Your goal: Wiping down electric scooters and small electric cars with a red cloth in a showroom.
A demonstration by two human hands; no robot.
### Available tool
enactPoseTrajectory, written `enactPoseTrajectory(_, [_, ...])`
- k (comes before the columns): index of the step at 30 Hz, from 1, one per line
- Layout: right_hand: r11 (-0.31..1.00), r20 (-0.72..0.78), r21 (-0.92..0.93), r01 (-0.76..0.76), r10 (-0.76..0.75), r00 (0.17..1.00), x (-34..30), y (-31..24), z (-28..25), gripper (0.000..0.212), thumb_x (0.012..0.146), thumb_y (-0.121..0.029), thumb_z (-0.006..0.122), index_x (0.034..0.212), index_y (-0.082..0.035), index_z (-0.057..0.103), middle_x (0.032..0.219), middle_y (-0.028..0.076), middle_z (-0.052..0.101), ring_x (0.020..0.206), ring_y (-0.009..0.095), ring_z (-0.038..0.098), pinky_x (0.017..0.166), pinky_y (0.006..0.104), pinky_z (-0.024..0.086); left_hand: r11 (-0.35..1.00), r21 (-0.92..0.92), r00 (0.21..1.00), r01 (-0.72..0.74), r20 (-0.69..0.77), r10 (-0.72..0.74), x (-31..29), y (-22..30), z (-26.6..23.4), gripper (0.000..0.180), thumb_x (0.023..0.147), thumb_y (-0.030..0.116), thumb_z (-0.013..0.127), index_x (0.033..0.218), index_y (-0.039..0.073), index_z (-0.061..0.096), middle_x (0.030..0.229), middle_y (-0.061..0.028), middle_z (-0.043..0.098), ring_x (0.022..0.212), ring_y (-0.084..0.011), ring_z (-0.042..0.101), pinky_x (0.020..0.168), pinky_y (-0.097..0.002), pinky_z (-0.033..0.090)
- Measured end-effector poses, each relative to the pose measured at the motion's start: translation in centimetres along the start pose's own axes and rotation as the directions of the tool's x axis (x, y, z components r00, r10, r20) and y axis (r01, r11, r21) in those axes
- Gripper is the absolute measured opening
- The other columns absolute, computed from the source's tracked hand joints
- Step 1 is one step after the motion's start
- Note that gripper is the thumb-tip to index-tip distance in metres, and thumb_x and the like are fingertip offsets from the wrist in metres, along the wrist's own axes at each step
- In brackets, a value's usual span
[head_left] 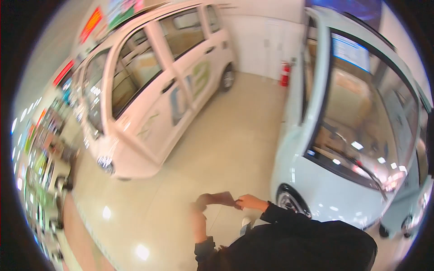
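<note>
A brown cloth (222, 198) stretches between my two hands, held up in front of my body above the floor. My right hand (248, 202) is closed, pinching the cloth's right end. My left hand (199, 222) is blurred by motion. The cloth's other end lies over its fingers, and the hand appears closed on it. Both forearms are in black sleeves. A light blue small car (334, 194) stands close to my right hand. Farther off to the left is a pale pink van (140, 140) with side windows and a green and blue graphic on its door.
A red fire extinguisher (285, 74) stands against the white back wall (253, 45). Shiny beige floor tiles (217, 144) run between the two vehicles. More vehicles (49, 176) line the far left. Another light blue car (407, 212) is at the right edge.
</note>
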State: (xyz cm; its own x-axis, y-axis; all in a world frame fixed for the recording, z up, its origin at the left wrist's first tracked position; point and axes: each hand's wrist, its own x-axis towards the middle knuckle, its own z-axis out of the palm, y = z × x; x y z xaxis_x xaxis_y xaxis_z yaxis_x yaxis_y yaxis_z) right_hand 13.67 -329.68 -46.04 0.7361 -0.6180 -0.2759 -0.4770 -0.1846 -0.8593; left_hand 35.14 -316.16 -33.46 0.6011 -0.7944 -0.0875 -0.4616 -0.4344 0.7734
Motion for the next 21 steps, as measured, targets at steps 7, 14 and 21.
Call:
enactPoseTrajectory(7, [0.994,0.18,0.105,0.031,-0.05,0.982,8.0,-1.2,0.7,0.031,0.092,-0.027,0.055,0.088,0.002,0.065,0.073,0.013,0.069,0.065,0.018,0.068,0.061,0.0303,0.052,0.951,0.194,0.888,0.241,-0.44,-0.135,-4.6,-6.0,-5.5,0.016,0.094,0.016,0.047,0.103,0.004,0.053,0.091,-0.0205,0.063,0.084,-0.0395,0.061,0.07,-0.0456,0.047])
enactPoseTrajectory(14, [0.857,0.083,0.485,-0.172,0.15,0.985,18.4,-1.9,-2.6,0.03,0.092,-0.028,0.058,0.087,0.002,0.064,0.076,0.007,0.066,0.069,0.015,0.067,0.06,0.0253,0.051,0.911,0.243,0.927,0.333,-0.26,-0.27,-1.0,-5.1,-3.3,0.03,0.083,0.03,0.067,0.101,0.009,0.054,0.084,-0.0193,0.065,0.082,-0.0391,0.062,0.068,-0.0459,0.049])
enactPoseTrajectory(21, [0.798,-0.222,0.593,0.106,0.036,0.974,30.7,-2.4,-13.7,0.031,0.09,-0.026,0.061,0.089,0.004,0.065,0.075,0.007,0.065,0.066,0.013,0.063,0.059,0.0249,0.051,0.908,0.316,0.958,0.275,-0.004,-0.288,13.6,1.7,-0.3,0.03,0.08,0.028,0.069,0.1,0.008,0.056,0.068,-0.0144,0.065,0.066,-0.0321,0.065,0.062,-0.0438,0.05])
